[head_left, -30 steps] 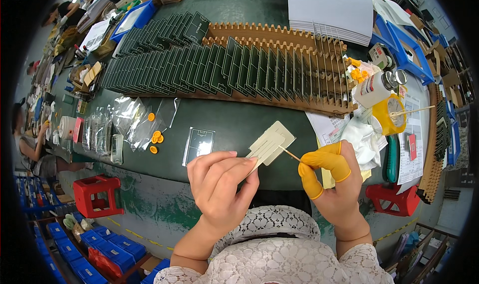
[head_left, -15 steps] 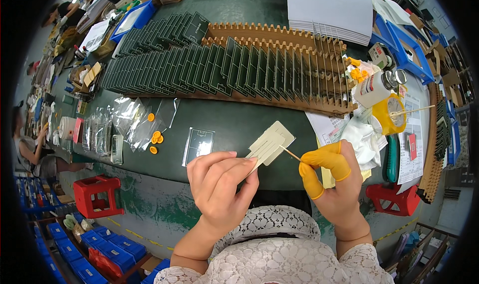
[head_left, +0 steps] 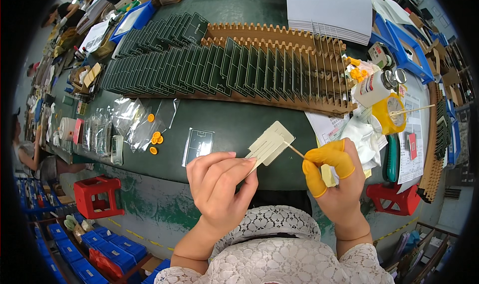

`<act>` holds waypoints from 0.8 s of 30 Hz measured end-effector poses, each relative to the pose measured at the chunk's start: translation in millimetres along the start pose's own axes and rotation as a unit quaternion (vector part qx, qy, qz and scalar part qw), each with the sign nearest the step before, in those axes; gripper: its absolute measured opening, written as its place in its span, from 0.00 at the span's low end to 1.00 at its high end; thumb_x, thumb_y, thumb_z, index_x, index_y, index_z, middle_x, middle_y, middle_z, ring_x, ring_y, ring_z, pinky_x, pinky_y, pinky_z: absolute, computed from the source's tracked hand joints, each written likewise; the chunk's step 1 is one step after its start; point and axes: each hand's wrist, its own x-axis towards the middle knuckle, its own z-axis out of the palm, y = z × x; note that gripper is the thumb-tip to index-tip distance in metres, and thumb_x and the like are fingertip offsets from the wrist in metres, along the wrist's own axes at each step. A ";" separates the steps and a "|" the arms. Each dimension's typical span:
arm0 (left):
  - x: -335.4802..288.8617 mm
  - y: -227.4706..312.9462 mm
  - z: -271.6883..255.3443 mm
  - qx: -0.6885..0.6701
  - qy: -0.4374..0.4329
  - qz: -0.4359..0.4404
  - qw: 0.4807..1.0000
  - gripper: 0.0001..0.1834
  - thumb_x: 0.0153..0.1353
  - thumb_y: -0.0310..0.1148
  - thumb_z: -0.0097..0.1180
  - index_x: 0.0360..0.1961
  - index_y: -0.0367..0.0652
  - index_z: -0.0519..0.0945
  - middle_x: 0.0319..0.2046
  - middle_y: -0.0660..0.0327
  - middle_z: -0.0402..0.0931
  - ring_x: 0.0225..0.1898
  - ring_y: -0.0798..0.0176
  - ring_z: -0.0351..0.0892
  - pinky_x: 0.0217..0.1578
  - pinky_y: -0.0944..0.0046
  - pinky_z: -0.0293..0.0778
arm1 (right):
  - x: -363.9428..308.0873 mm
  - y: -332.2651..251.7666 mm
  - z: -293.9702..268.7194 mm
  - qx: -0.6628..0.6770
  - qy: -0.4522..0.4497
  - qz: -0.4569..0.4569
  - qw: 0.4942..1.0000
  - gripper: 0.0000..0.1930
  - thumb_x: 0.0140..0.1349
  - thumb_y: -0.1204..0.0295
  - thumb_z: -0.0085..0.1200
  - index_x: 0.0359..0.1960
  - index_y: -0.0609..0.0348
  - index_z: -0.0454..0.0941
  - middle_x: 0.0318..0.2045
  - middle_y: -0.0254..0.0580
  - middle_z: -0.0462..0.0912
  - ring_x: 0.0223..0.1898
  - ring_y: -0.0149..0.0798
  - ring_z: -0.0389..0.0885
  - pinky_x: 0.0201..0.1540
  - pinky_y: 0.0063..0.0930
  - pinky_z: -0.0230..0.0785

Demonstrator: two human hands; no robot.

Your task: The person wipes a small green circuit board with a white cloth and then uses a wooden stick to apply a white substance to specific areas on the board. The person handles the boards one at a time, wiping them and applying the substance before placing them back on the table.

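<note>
My left hand (head_left: 218,187) pinches the lower left end of a cream-coloured thin flat panel (head_left: 272,143) and holds it tilted above the table. The panel has a stepped outline and fine lines along its face. My right hand (head_left: 339,182), with yellow covers on the thumb and forefinger, grips a thin wooden stick (head_left: 296,151). The stick's far tip meets the panel near its right edge; whether it presses on it I cannot tell. On the table beyond my left hand lies a clear, flat piece with white and dark areas (head_left: 198,143).
Brown notched racks (head_left: 304,106) hold many dark green boards (head_left: 199,67). Orange finger covers (head_left: 156,137) lie beside clear bags (head_left: 130,127). At right stand a white bottle (head_left: 370,89), a yellow tape roll (head_left: 388,115) with a stick in it, white cloth (head_left: 363,147) and a green brush (head_left: 392,159).
My right hand has shifted slightly right, and the stick's tip has moved a little along the panel toward its right edge. My left hand and the panel stay in place.
</note>
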 end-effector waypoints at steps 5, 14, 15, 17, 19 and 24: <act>0.6 0.4 -0.2 0.000 0.000 0.001 1.000 0.17 0.42 0.15 0.68 0.34 0.43 0.81 0.32 0.62 0.81 0.38 0.55 0.80 0.42 0.60 0.71 | 0.3 3.5 1.7 0.003 0.004 -0.015 1.000 0.14 0.48 0.82 0.67 0.38 0.59 0.79 0.31 0.39 0.77 0.30 0.42 0.71 0.33 0.33 0.62; -2.9 -3.5 3.5 -0.012 0.010 -0.004 1.000 0.18 0.41 0.19 0.69 0.36 0.45 0.82 0.32 0.66 0.81 0.38 0.59 0.79 0.44 0.61 0.67 | 1.8 2.4 0.1 0.004 0.014 0.002 1.000 0.14 0.49 0.84 0.65 0.38 0.61 0.79 0.30 0.41 0.77 0.31 0.43 0.73 0.35 0.32 0.65; -3.7 -4.7 4.0 -0.044 0.005 -0.031 0.999 0.17 0.43 0.19 0.69 0.36 0.44 0.82 0.32 0.66 0.81 0.38 0.60 0.79 0.43 0.62 0.68 | 1.7 3.1 0.1 0.009 0.020 0.005 1.000 0.13 0.50 0.84 0.65 0.38 0.61 0.79 0.30 0.41 0.77 0.31 0.43 0.74 0.35 0.32 0.66; -4.5 -6.3 3.9 -0.103 -0.005 -0.085 0.991 0.14 0.47 0.18 0.68 0.36 0.42 0.81 0.33 0.64 0.81 0.38 0.63 0.79 0.43 0.63 0.70 | 2.3 3.2 -0.7 0.026 0.025 0.006 0.999 0.12 0.51 0.84 0.65 0.38 0.62 0.78 0.30 0.41 0.77 0.31 0.41 0.75 0.35 0.30 0.67; -7.8 -4.8 2.5 -0.274 -0.032 -0.291 0.916 0.10 0.53 0.19 0.66 0.36 0.39 0.80 0.35 0.63 0.81 0.39 0.67 0.79 0.43 0.66 0.71 | 2.6 3.7 -1.7 0.043 0.032 0.006 0.999 0.12 0.52 0.84 0.64 0.37 0.63 0.78 0.30 0.42 0.78 0.31 0.40 0.75 0.34 0.28 0.68; 1.1 -7.9 -1.0 -0.550 -0.108 -0.476 0.677 0.09 0.60 0.19 0.61 0.39 0.37 0.75 0.39 0.63 0.81 0.41 0.74 0.76 0.46 0.71 0.71 | 0.4 4.9 -4.8 0.078 0.035 0.021 0.996 0.11 0.53 0.85 0.63 0.37 0.64 0.78 0.30 0.42 0.78 0.31 0.38 0.76 0.34 0.26 0.69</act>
